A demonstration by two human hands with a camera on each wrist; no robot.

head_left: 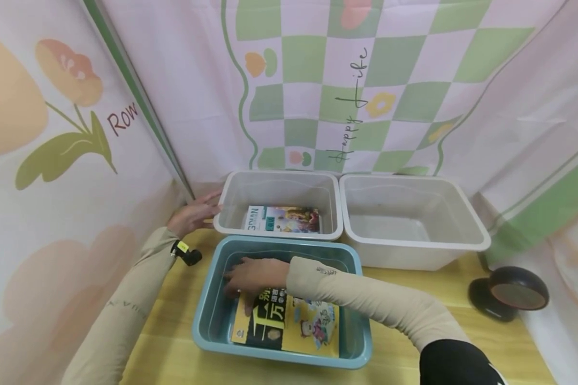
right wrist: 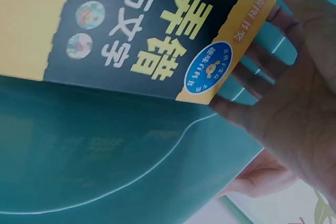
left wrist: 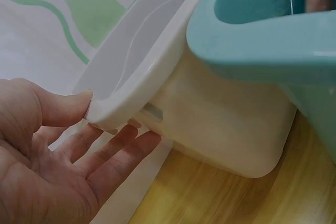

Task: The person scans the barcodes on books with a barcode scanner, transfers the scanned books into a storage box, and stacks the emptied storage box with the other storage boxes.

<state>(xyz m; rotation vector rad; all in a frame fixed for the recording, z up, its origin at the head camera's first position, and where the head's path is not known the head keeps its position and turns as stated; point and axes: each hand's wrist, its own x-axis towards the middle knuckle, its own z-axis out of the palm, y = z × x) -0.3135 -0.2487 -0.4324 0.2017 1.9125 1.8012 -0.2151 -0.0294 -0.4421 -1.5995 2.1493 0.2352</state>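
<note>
My left hand (head_left: 192, 215) grips the left end of an off-white plastic bin (head_left: 279, 236). In the left wrist view its thumb lies on the bin's rim (left wrist: 139, 85), with the fingers underneath by a slot. Inside a teal bin (head_left: 289, 357), my right hand (head_left: 257, 275) holds the left edge of a yellow and black book (head_left: 313, 334) with Chinese lettering. The right wrist view has the thumb at the book's edge (right wrist: 247, 11) and the other fingers partly hidden behind its cover. Another book (head_left: 294, 219) with a colourful cover lies in the left off-white bin.
A second off-white bin (head_left: 414, 243) stands to the right of the first, behind the teal one. A black round-headed device (head_left: 517, 289) sits at the right of the wooden table (head_left: 395, 358). Patterned curtains (head_left: 303, 101) hang behind and at both sides.
</note>
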